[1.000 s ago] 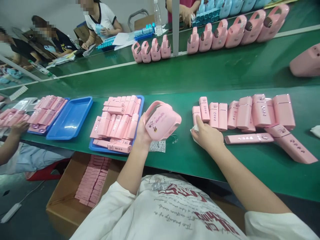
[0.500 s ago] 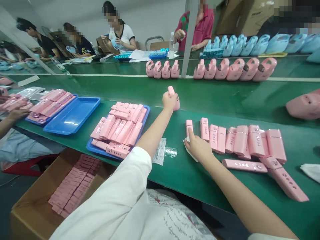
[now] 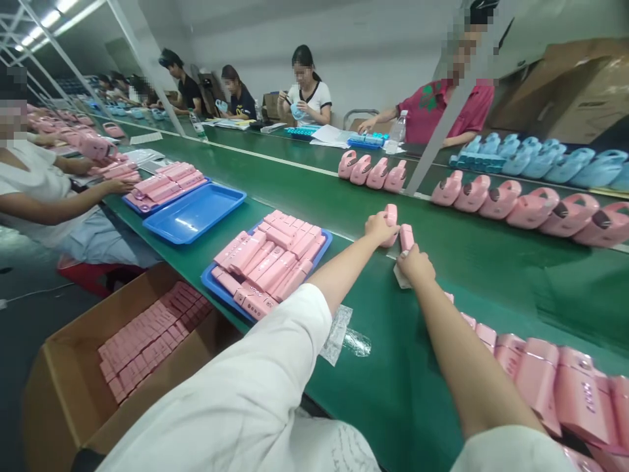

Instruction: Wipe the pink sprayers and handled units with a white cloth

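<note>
My left hand [image 3: 379, 229] is closed around a small pink looped housing [image 3: 391, 214] above the green work surface. Right beside it, my right hand [image 3: 417, 263] grips a pink rectangular casing [image 3: 407, 236], whose upper end sticks out past the fingers. A white cloth [image 3: 401, 278] hangs under that same hand. The two pink parts are close together; whether they touch I cannot tell. Below my right forearm runs a row of pink casings [image 3: 538, 370], partly hidden by the arm. Left of my left forearm, a blue tray [image 3: 210, 280] holds a heap of similar casings [image 3: 275, 262].
Pink looped housings [image 3: 533, 208] line the far side of the belt. A bare blue tray [image 3: 194, 213] lies beside another loaded one. An open carton [image 3: 63, 367] of pink casings stands below left. A slanted post [image 3: 437, 131] rises ahead. Co-workers sit across and left.
My view has swung to the right and tilted. My right hand has lifted the casing from the row's end and brought it, with the cloth, up beside the housing in my left hand.
</note>
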`<state>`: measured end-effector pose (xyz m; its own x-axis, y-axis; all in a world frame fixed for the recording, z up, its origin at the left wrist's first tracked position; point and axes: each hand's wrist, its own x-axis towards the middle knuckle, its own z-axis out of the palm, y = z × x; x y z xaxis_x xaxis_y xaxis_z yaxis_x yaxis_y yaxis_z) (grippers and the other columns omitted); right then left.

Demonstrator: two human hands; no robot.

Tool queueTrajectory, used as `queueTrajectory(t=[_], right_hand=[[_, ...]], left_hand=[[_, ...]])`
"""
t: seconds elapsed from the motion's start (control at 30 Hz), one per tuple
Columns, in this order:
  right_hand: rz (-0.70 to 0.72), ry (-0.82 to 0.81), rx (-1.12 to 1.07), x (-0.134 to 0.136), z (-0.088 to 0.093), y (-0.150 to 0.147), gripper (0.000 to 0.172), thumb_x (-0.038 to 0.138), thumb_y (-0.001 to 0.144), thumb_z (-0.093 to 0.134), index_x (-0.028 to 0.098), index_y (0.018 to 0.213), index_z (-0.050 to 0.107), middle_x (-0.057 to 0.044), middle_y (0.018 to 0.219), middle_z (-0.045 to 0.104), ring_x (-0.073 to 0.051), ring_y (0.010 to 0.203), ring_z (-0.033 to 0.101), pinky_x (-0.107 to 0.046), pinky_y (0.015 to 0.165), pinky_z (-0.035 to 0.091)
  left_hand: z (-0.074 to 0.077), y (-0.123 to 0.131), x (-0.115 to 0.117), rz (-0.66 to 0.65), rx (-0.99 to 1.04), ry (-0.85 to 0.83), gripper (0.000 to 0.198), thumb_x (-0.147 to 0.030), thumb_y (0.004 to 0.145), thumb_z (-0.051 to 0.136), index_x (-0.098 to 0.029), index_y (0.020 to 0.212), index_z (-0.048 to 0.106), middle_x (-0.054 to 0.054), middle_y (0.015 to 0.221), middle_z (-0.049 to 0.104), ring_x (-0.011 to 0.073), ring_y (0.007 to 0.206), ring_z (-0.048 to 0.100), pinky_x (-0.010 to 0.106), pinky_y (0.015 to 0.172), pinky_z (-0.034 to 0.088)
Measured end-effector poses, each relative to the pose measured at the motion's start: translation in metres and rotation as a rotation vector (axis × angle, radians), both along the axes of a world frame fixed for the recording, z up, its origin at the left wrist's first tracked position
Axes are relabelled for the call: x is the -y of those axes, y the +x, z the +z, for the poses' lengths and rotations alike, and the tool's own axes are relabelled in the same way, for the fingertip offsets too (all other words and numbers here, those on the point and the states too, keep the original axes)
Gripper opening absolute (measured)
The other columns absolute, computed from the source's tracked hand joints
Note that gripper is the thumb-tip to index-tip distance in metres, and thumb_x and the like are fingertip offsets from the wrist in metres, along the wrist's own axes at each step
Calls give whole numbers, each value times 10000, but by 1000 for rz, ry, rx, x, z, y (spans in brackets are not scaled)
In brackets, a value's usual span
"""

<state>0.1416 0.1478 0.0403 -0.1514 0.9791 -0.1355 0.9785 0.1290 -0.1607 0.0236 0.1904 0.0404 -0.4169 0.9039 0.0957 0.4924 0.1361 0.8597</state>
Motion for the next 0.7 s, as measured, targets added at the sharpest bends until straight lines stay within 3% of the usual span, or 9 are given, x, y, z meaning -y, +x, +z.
queueTrajectory(t=[0.07,0.13,0.23,0.33,0.43,0.5,0.6,0.7], right_hand=[[52,5,-31,3,-3,2,528,349,908,385,60,1350,388,-247,1210,562,-327,1056,612,-377,799,478],[135,3,-62,13,-5,7,524,381,914,395,97,1354,427,-197,1211,591,-308,1097,592,-355,847,462],[231,-19,-97,32,-8,18,485,401,918,417,162,1332,498,-128,1229,612,-284,1137,570,-331,897,440],[271,-40,-118,44,-10,25,467,400,912,434,181,1313,531,-106,1242,615,-294,1141,566,-341,899,438],[300,-51,-137,53,-10,24,465,398,908,440,179,1305,542,-102,1232,624,-298,1126,573,-343,871,449],[326,-51,-148,59,-9,20,461,398,910,432,184,1303,543,-93,1246,618,-289,1125,574,-333,858,453],[350,-49,-146,70,-7,15,466,403,910,428,190,1310,537,-94,1234,624,-297,1110,582,-340,844,455],[351,-52,-128,82,-4,17,470,401,909,428,189,1314,535,-111,1196,642,-315,1084,594,-359,827,458]], left_hand=[[18,-13,6,-33,-71,-90,523,-290,673,724,-78,1134,595,206,1208,606,315,1163,544,372,957,423],[40,-37,17,-59,-146,-131,526,-334,707,703,-95,1161,586,175,1263,584,275,1172,547,316,958,422],[68,-94,49,-40,-252,-197,498,-346,765,663,-127,1201,568,101,1247,610,196,1134,572,235,954,412],[83,-157,97,112,-357,-315,488,-404,853,553,-110,1242,533,127,1274,589,225,1173,546,290,991,395],[81,-204,144,318,-447,-509,680,-462,783,630,-27,1286,486,258,1384,455,386,1292,413,472,1049,326],[72,-222,164,389,-460,-635,773,-530,713,678,-18,1269,514,286,1381,446,444,1283,405,527,1029,330],[60,-233,174,370,-449,-745,713,-611,707,640,-88,1190,606,224,1307,553,401,1222,496,457,978,407],[57,-235,170,354,-462,-795,622,-617,772,568,-113,1129,640,184,1245,607,345,1170,552,440,955,432]])
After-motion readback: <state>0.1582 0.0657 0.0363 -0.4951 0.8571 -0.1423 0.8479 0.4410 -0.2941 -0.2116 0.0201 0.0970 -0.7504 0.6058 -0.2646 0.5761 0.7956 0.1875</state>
